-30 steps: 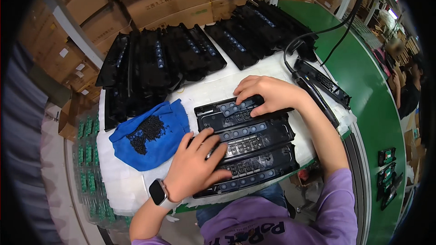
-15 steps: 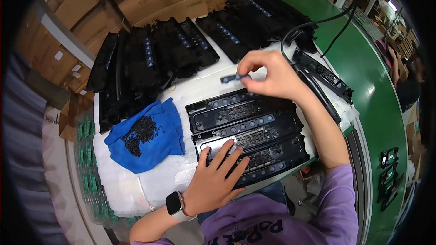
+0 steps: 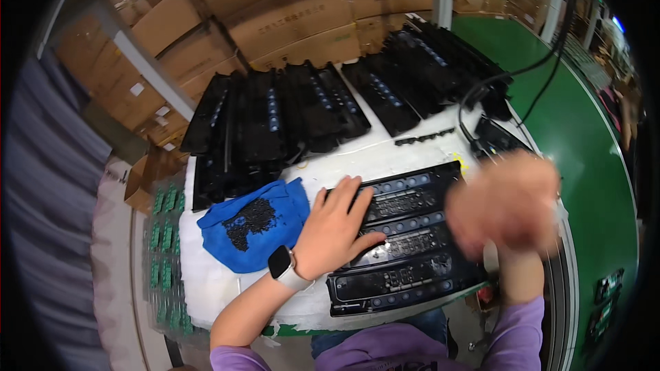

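Several long black plastic panels (image 3: 412, 282) lie side by side in front of me, each with a row of blue-grey round buttons. My left hand (image 3: 335, 227) rests flat across the left ends of the upper two panels, its fingers spread and nothing in it. Over the panels' right ends hovers my right hand (image 3: 509, 206), smeared by motion, so its fingers and anything in them cannot be made out. Beyond the panels, a narrow black strip (image 3: 425, 137) with a bumpy edge lies on the white cloth (image 3: 330, 158).
Left of the panels, a blue cloth (image 3: 292, 199) bears a heap of small black parts (image 3: 247, 223). More black panels (image 3: 275, 117) stand in rows at the back, before stacked cardboard boxes (image 3: 289, 20). A black cable (image 3: 512, 74) hangs at the right; trays of green boards (image 3: 165, 237) stand left.
My left hand has moved up to the panels' left ends. My right hand has swung right and nearer; the dark strip it held no longer shows there. The view has shifted.
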